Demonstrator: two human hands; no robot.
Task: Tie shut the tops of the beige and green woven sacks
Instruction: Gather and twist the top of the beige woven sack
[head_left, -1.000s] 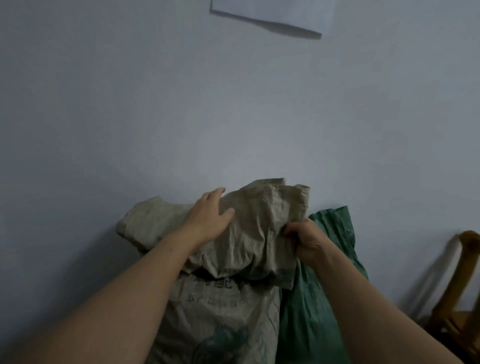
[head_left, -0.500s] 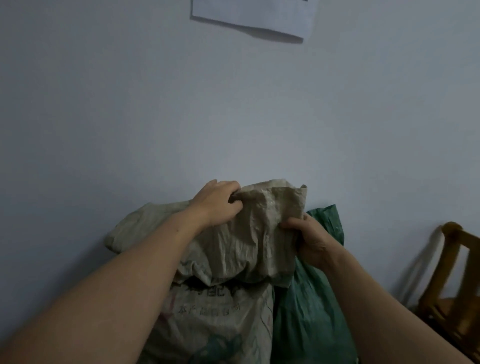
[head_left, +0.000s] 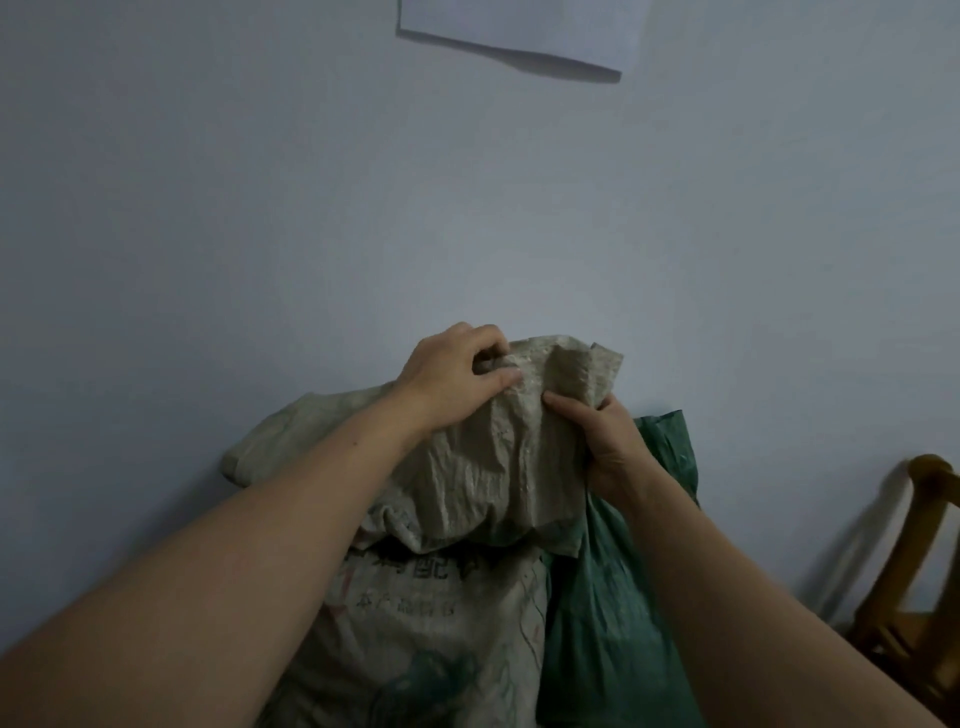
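Beige woven sack (head_left: 441, 597), in the head view, stands upright with the wall (head_left: 311, 208) behind it and its loose top bunched upward. The left hand (head_left: 452, 379) pinches the top edge with curled fingers. The right hand (head_left: 602, 441) grips the gathered cloth just below. No knot or cord shows, so tying seems barely begun. The green woven sack (head_left: 613, 623), touching the beige sack's right side, shows no tie either.

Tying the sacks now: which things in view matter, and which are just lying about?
Job: beige sack, its top gripped by the left hand and right hand; green sack beside it.
Lying about: wooden chair; paper on the wall.
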